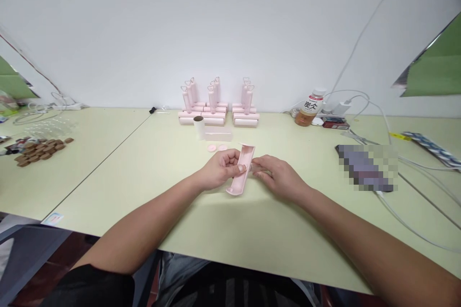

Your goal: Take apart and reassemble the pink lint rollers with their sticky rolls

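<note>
My left hand (219, 169) grips a long pink half-shell cover (242, 172), trough side up, just above the pale green table (151, 172). My right hand (277, 176) pinches a small clear part at the cover's right edge, fingertips close to my left thumb. Behind my hands lie two small pink round caps (217, 147), a clear plastic tube (218, 135) and an upright paper roll with a brown core (199, 127).
Stacks of pink rollers with upright handles (218, 105) stand at the back. A drink bottle (310, 107), chargers and white cables (403, 163) sit at the right. Brown blocks (39, 149) lie at the left. A blurred dark item (367, 168) is on the right.
</note>
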`<state>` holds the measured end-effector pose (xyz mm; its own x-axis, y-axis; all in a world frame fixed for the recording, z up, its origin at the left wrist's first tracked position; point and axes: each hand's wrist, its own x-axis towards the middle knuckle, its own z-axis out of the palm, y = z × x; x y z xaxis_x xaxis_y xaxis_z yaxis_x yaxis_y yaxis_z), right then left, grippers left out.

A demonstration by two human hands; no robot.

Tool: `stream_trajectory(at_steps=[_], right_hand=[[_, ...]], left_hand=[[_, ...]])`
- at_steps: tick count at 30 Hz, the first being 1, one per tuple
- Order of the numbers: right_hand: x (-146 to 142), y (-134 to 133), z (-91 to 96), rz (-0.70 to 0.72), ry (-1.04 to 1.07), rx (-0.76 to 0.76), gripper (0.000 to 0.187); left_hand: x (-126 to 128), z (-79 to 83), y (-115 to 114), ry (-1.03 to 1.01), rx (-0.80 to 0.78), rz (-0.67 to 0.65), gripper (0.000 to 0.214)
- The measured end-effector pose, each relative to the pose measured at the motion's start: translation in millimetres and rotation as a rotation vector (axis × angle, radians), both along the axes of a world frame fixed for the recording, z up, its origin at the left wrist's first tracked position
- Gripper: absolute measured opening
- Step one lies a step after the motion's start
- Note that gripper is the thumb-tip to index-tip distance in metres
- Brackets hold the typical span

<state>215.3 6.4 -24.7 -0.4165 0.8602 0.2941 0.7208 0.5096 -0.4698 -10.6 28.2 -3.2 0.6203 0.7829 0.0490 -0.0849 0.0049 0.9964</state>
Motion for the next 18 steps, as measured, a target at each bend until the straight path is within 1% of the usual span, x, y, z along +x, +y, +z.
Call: stream_trajectory(at_steps=[3,5,8,10,12,14,15,17,18], right_hand=[[-0.6,2.4,-0.5,0.023,0.007,0.057,0.027],[-0.9,4.8,-1.3,0.025,0.007,0.070,0.027],[3.9,12.1,-3.2,-0.043,-0.022,0.034,0.026],[11.9,19.0,-4.7,-0.131,-0.036,0.013,0.025],[20.9,25.2,-6.1,-0.213,-0.026,0.016,0.026],[26.8,29.2,-7.4,-0.244,-0.012,0.023,0.027],[27.8,30.2,-8.2,-0.245,-0.011,0.024,0.027],[26.2,31.2,-10.4,-0.228,-0.018,0.022,0.027],[24.3,31.4,-11.6,-0.218,-0.023,0.021,0.026]], left_hand=[[2.0,-4.1,1.5,-0.069,-0.011,-0.004,0.043],[5.2,-7.2,1.4,-0.098,-0.008,0.023,0.045],[8.0,-7.4,-1.0,-0.120,0.014,0.090,0.045],[3.2,-0.8,-2.1,-0.133,0.038,0.124,0.045],[-8.8,12.2,0.0,-0.090,0.094,0.126,0.043],[-25.1,28.7,7.4,0.070,0.206,0.139,0.039],[-33.0,36.4,13.2,0.190,0.285,0.193,0.035],[-45.0,47.0,28.7,0.477,0.460,0.395,0.026],[-48.2,49.0,37.9,0.629,0.567,0.488,0.023]])
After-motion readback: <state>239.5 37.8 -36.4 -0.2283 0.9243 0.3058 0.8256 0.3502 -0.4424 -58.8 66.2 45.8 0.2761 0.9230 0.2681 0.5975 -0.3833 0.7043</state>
